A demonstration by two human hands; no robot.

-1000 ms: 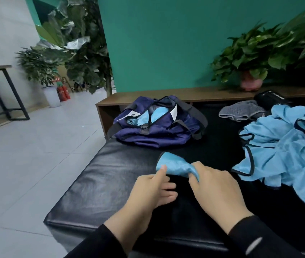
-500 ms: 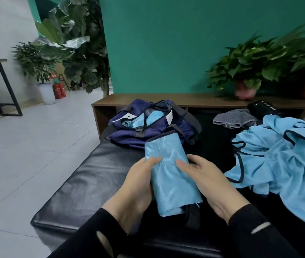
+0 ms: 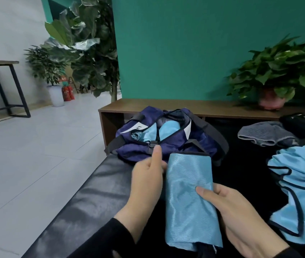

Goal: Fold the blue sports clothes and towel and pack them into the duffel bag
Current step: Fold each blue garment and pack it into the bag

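A folded light-blue garment point(image 3: 189, 200) with dark trim is lifted above the black bench. My right hand point(image 3: 241, 220) grips it from the right, thumb pressed on its front. My left hand point(image 3: 146, 185) touches its left edge, thumb raised, fingers hidden behind the cloth. Beyond it the navy duffel bag point(image 3: 168, 140) lies unzipped, with light-blue cloth showing inside. At the right, a heap of unfolded light-blue sports clothes point(image 3: 300, 185) with dark edging lies on the bench.
The black padded bench point(image 3: 95, 198) drops to a tiled floor on the left. A grey knitted item point(image 3: 265, 135) and a black pouch point(image 3: 304, 123) lie at the back right. A wooden shelf point(image 3: 194, 107) with a potted plant point(image 3: 272, 79) runs behind.
The small blue bundle pressed on the bench a second ago has been lifted up as a long folded piece. My right hand slid down its right side and my left thumb came off it.
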